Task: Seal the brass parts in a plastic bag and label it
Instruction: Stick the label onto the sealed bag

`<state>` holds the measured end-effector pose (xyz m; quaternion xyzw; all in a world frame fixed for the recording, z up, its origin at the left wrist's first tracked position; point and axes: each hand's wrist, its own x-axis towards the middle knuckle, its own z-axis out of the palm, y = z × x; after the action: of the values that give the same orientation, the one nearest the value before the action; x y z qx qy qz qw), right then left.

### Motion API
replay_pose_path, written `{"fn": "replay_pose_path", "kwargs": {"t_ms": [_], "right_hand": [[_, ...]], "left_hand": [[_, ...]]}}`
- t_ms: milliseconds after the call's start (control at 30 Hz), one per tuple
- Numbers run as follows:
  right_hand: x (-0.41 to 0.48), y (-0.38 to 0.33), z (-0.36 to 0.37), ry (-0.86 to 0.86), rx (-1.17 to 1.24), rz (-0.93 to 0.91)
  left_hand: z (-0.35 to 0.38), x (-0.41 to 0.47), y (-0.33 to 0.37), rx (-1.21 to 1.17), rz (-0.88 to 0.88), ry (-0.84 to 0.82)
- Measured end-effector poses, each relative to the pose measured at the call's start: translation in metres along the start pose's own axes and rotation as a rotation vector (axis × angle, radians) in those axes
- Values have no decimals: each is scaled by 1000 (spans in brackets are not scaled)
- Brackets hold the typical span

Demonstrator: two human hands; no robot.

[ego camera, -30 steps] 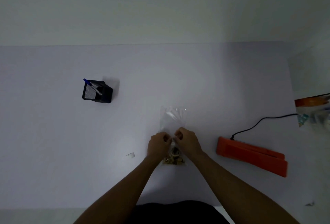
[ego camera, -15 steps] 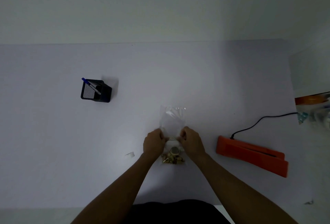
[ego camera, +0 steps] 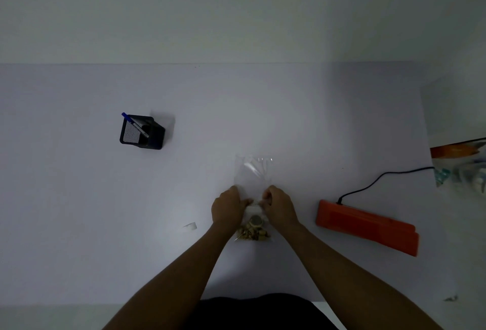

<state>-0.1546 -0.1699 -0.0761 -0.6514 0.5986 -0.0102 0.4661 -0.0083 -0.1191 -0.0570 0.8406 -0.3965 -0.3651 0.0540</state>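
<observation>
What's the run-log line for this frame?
stage: pre-seal | left hand + right hand: pinching plastic bag mid-length | brass parts: bagged, near end | orange sealer: untouched, right

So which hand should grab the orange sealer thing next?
Probably the right hand: the orange sealer lies on its side of the plastic bag. The left hand could keep holding the bag.

Left hand [ego camera: 226, 208] and right hand [ego camera: 279, 207] pinch plastic bag [ego camera: 253, 174] above brass parts [ego camera: 253, 232].

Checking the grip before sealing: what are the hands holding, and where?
Both hands, left and right, pinch the plastic bag at its side edges, just above the brass parts.
</observation>
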Motion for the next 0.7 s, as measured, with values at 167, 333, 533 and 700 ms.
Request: {"fn": "replay_pose_path", "kwargs": {"t_ms": [167, 333, 533, 700], "right_hand": [[1, -2, -2, -2, 29, 58], [-2, -22, 4, 41, 57, 168], [-2, -18, 12, 76, 59, 142], [-5, -9, 3, 70, 85, 77]], "left_hand": [[-4, 3, -9, -15, 21, -43], [-9, 0, -8, -1, 32, -38], [-9, -1, -7, 2, 26, -49], [-8, -2, -9, 16, 44, -75]]}}
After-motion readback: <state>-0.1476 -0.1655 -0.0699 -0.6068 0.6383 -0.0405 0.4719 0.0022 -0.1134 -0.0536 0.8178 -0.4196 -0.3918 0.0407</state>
